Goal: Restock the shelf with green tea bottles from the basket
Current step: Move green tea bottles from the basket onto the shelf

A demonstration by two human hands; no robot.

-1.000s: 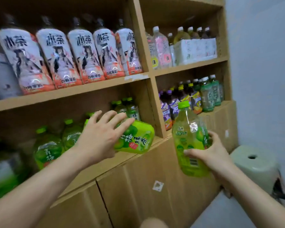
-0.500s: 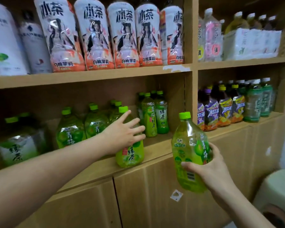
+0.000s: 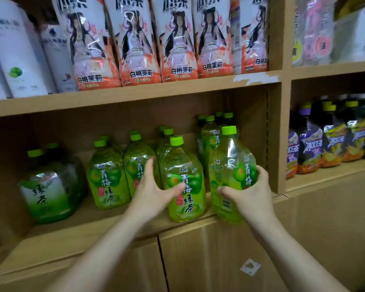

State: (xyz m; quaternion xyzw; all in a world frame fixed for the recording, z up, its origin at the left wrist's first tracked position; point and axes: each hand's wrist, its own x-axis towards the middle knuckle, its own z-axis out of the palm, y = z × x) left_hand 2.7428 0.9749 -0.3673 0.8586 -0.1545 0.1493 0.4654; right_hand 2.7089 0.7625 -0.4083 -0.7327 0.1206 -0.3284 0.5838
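A green tea bottle (image 3: 184,186) stands upright, cap up, at the front edge of the shelf (image 3: 82,230). Just right of it a second bottle (image 3: 233,165), also upright and cap up, hangs at the shelf lip. The right hand (image 3: 251,192) grips it and hides its lower label. The left hand (image 3: 152,192), fingers spread and straight, touches the standing bottle's left side.

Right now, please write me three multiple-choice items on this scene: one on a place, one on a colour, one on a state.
1. Where is the held bottle in the right hand? A. top shelf B. before the edge of the lower shelf C. floor
2. Its cap is: A. purple B. green C. white
3. The front bottle by the left hand is: A. upright B. lying C. upside down
Answers: B, its base hangs before the edge; B, bright green top; A, its cap points up.
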